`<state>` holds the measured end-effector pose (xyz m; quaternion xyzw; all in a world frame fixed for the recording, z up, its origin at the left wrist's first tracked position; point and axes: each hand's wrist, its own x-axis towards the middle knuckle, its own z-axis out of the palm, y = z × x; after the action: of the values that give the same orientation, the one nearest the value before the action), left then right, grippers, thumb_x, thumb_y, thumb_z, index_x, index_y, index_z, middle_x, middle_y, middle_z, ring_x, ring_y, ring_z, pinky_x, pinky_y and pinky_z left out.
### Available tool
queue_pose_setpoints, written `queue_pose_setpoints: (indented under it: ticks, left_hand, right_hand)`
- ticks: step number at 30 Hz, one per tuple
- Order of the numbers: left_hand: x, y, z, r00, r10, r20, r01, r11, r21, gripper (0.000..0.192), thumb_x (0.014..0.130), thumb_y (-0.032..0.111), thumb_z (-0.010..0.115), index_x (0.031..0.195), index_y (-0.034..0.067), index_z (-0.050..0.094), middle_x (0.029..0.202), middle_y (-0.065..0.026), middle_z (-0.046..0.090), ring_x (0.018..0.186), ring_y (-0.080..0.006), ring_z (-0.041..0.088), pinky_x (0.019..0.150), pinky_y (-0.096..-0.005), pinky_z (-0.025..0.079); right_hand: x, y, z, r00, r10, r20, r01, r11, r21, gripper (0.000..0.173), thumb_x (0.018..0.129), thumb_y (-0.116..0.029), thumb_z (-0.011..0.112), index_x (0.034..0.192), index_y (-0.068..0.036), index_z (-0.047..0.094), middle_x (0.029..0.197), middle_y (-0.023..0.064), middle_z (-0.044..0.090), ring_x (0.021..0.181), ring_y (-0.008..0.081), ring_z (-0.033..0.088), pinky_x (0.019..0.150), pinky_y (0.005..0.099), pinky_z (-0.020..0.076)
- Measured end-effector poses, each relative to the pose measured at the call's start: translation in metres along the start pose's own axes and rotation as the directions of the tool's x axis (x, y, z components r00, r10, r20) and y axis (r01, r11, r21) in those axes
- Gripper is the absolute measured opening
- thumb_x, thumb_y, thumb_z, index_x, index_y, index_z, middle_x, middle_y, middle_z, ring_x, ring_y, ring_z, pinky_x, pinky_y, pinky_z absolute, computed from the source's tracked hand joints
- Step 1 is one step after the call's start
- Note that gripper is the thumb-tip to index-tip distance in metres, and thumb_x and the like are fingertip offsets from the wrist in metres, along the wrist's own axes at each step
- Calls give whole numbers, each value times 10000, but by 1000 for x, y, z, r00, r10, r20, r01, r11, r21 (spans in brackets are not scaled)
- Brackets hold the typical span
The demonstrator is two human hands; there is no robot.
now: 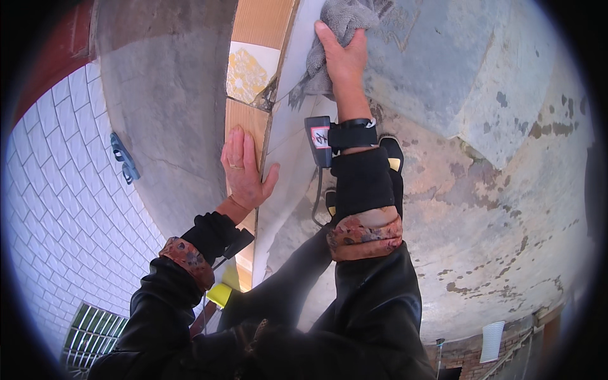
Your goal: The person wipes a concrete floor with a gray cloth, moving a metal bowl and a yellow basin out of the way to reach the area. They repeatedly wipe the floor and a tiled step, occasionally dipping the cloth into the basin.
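My right hand (pixel 347 57) presses on a grey terry cloth (pixel 318 59) against the white tiled side (pixel 285 128) of a low ledge. Its thumb is spread apart, and the cloth is bunched under and beyond the palm. My left hand (pixel 246 168) lies flat on the ledge's wood-patterned tile top (pixel 262 21), with nothing held and the thumb out to the side. Between the hands and the far end, a tile with a yellow floral pattern (pixel 247 71) has a broken corner. Both wrists carry black strapped devices.
A blue sandal (pixel 124 159) lies by the white tiled wall (pixel 57 156) at left. Stained concrete floor (pixel 475 209) extends to the right, with my dark shoes (pixel 391 147) on it. Something yellow (pixel 219 295) is beside my leg. A barred window (pixel 92 335) shows at lower left.
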<state>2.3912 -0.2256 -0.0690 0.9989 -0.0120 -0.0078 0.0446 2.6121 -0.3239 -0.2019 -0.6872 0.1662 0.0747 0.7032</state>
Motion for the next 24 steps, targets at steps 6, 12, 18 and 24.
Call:
queue_pose_setpoints:
  ticks: [6,12,18,24]
  left_hand:
    - [1,2,-1,1000,-13,11,13,1000,4,787,764,281,667,1372,-77,320,1427,-289,301,1327,-416,300,1051,-525,246]
    - [2,2,-2,1000,-19,24,19,1000,13,791,768,270,665,1380,-78,303,1437,-285,283,1327,-419,295,1055,-513,244]
    - [2,2,-2,999,-11,33,11,1000,10,808,767,257,672,1389,-79,281,1445,-279,268,1326,-430,288,1061,-506,239]
    - [1,1,0,1000,-15,10,15,1000,22,798,763,289,669,1378,-72,310,1431,-285,293,1324,-417,304,1050,-517,246]
  right_hand:
    - [10,0,0,998,-44,34,45,999,-4,616,756,-317,762,1226,-11,509,1143,138,612,1015,246,590,907,349,447]
    - [9,7,-4,995,-12,94,-1,991,136,588,751,-286,774,1206,-13,520,1128,123,622,1006,217,592,885,329,462]
    - [14,8,-4,989,-85,120,74,993,91,584,751,-288,778,1195,-10,520,1114,121,631,1003,220,597,883,326,464]
    - [9,7,-5,992,-102,70,97,993,64,564,755,-295,767,1168,7,530,1118,147,633,1011,246,604,893,348,458]
